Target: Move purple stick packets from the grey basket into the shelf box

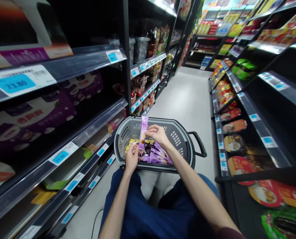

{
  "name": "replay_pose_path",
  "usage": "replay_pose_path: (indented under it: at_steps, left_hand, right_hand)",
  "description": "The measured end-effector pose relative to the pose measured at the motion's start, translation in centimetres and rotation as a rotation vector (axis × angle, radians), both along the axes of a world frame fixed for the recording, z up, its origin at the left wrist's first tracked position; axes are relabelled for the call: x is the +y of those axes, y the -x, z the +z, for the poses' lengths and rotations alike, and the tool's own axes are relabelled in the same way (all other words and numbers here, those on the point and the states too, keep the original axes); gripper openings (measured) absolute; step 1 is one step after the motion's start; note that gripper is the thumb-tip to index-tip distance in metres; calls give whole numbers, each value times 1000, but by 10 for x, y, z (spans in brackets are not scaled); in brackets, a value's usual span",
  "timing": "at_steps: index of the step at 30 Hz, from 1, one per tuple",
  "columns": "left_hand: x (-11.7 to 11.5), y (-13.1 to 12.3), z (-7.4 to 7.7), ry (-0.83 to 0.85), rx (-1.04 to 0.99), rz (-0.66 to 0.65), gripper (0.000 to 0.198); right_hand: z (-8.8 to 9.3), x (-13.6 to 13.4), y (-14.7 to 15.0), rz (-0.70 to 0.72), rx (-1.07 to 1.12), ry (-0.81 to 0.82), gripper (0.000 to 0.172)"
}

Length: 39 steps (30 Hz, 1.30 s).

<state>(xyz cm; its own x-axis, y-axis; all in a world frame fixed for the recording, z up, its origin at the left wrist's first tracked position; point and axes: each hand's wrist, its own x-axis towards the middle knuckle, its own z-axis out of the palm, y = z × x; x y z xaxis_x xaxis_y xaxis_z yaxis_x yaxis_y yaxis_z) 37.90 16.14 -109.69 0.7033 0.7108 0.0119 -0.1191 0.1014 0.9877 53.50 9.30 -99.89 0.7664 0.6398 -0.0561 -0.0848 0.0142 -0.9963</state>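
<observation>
A narrow purple snack packet (144,122) stands nearly upright above the shopping basket (182,124). My right hand (157,134) is closed in a pinch at the packet's right side, around mid-height. At the packet's lower end, the fingertips of my left hand (132,157) are pressed together on its edge. Under my hands, inside the grey basket, several more purple packets (160,157) lie fanned out. Some yellow packets (132,142) and dark-wrapped ones (148,147) are beside them, partly hidden by my hands.
The basket, with a black handle (199,144) at its right, sits on the pale aisle floor (187,96) before my knees. Dark shelves with price labels (63,156) rise close on the left. Shelves of bowl noodles (234,142) and bagged food line the right.
</observation>
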Motion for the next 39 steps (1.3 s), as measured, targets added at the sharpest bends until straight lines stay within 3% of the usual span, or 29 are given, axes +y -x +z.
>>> replay_pose_path:
  at_steps: [15, 22, 31, 39]
  left_hand:
    - [1, 0, -6, -48, 26, -7, 43]
    - [1, 0, -6, -68, 28, 8, 41]
    - [1, 0, -4, -22, 21, -21, 42]
    - [2, 0, -3, -9, 23, -14, 43]
  right_hand:
    - [-9, -1, -8, 22, -7, 49, 40]
    - [-16, 2, -8, 68, 48, 66, 46]
    - [-13, 2, -7, 23, -39, 153, 35]
    - [-15, 3, -6, 44, -50, 112, 45]
